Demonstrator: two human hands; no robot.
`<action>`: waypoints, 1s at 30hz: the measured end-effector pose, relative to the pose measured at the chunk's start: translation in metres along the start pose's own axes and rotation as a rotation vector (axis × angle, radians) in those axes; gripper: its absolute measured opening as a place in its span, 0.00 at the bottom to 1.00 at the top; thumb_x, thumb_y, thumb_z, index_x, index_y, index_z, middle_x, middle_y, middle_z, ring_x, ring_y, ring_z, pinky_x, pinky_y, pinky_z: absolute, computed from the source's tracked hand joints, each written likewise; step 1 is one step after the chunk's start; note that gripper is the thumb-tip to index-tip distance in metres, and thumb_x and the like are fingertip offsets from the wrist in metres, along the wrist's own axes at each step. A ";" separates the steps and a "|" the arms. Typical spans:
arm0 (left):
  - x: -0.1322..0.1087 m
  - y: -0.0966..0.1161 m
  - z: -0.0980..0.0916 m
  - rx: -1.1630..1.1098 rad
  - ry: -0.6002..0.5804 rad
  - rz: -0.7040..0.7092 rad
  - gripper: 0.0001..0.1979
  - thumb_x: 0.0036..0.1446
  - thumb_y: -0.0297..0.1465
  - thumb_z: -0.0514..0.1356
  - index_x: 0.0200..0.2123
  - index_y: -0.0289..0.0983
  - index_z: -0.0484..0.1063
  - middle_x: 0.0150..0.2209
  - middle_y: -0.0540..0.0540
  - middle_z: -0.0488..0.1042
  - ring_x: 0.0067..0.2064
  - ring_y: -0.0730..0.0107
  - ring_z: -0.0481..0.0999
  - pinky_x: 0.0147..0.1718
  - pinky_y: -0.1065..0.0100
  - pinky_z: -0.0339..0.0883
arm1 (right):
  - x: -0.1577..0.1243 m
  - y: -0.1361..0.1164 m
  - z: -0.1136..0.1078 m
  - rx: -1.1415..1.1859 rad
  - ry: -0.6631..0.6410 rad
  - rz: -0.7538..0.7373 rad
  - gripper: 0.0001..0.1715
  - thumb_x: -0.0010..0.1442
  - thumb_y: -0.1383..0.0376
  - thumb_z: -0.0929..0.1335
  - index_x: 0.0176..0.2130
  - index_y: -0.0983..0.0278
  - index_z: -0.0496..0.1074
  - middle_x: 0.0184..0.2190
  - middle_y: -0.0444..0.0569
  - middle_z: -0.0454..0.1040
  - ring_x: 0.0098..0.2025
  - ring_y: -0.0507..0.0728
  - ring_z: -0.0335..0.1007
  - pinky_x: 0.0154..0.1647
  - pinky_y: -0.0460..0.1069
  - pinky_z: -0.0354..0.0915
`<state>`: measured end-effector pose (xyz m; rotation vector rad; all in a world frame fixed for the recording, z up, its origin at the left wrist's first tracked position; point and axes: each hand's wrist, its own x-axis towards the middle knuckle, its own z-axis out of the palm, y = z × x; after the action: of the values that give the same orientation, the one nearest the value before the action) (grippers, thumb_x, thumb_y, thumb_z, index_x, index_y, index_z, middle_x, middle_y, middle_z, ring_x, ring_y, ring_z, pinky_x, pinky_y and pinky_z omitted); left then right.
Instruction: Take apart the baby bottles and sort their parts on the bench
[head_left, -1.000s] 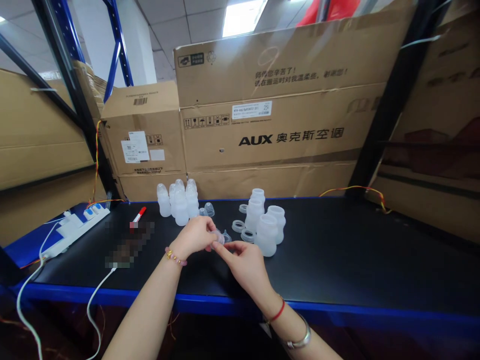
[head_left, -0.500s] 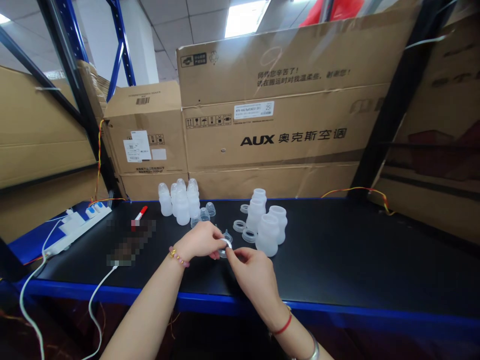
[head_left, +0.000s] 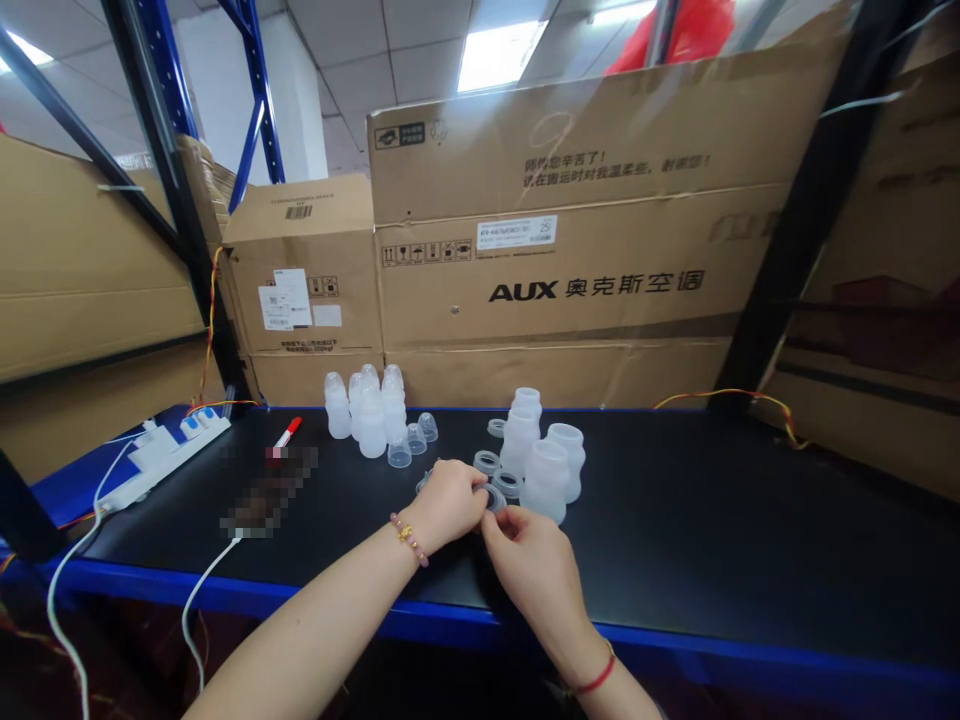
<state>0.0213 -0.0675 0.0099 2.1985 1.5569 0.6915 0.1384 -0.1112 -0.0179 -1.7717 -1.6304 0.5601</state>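
My left hand (head_left: 448, 500) and my right hand (head_left: 534, 565) meet over the mat, thumbs and fingers closed on a translucent bottle collar ring (head_left: 493, 496) between them. Just beyond and to the right lie more collar rings (head_left: 508, 485). Beside these stand several frosted baby bottles (head_left: 545, 485) with open necks. A clear piece, perhaps a nipple (head_left: 422, 482), shows partly behind my left hand. Farther left, clear dome caps (head_left: 400, 453) rest on the mat in front of a group of capped bottles (head_left: 372, 425).
A black mat (head_left: 712, 540) covers the blue-edged shelf. A red and white marker (head_left: 287, 434), a blurred-out object (head_left: 274, 490) with a white cable and a power strip (head_left: 169, 465) lie left. Cardboard (head_left: 592, 330) walls the back; a dark post (head_left: 780, 230) stands right.
Both hands have moved to the right with the collar ring, closer to the loose rings and open bottles. The view has tilted up a little.
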 end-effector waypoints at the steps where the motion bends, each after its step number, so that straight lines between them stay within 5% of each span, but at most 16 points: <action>1: 0.002 0.000 0.001 0.031 0.013 0.003 0.13 0.56 0.26 0.55 0.31 0.36 0.81 0.33 0.44 0.81 0.36 0.64 0.78 0.42 0.67 0.70 | 0.000 -0.001 0.000 -0.014 -0.009 -0.003 0.20 0.62 0.57 0.63 0.22 0.61 0.72 0.22 0.47 0.76 0.26 0.55 0.69 0.27 0.47 0.52; 10: 0.004 0.003 0.000 0.088 0.068 0.063 0.12 0.61 0.32 0.56 0.34 0.35 0.80 0.34 0.42 0.81 0.38 0.61 0.79 0.43 0.65 0.70 | 0.001 -0.004 -0.002 -0.074 -0.055 0.011 0.18 0.61 0.58 0.63 0.24 0.60 0.72 0.23 0.46 0.77 0.28 0.55 0.70 0.27 0.47 0.53; 16: 0.000 -0.020 -0.028 0.006 0.234 -0.002 0.17 0.59 0.29 0.57 0.49 0.35 0.77 0.44 0.43 0.80 0.44 0.64 0.78 0.51 0.65 0.69 | 0.003 -0.004 -0.001 -0.101 -0.068 0.018 0.19 0.62 0.57 0.63 0.25 0.60 0.74 0.26 0.46 0.78 0.31 0.56 0.72 0.29 0.48 0.55; 23: -0.010 -0.041 -0.054 0.116 -0.070 -0.107 0.38 0.50 0.45 0.67 0.63 0.41 0.66 0.58 0.37 0.67 0.52 0.56 0.76 0.56 0.60 0.66 | 0.003 -0.009 0.000 -0.112 -0.120 -0.025 0.16 0.62 0.59 0.64 0.41 0.58 0.80 0.30 0.46 0.80 0.35 0.57 0.75 0.32 0.48 0.57; 30: -0.004 -0.032 -0.033 0.284 -0.045 -0.099 0.23 0.59 0.35 0.60 0.58 0.39 0.71 0.54 0.38 0.71 0.52 0.56 0.76 0.55 0.61 0.67 | 0.003 -0.024 0.008 -0.158 -0.146 -0.058 0.17 0.62 0.60 0.63 0.37 0.58 0.81 0.32 0.48 0.81 0.36 0.59 0.77 0.31 0.48 0.58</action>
<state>-0.0238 -0.0600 0.0189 2.2943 1.8223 0.4083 0.1168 -0.1063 -0.0061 -1.8260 -1.8650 0.5581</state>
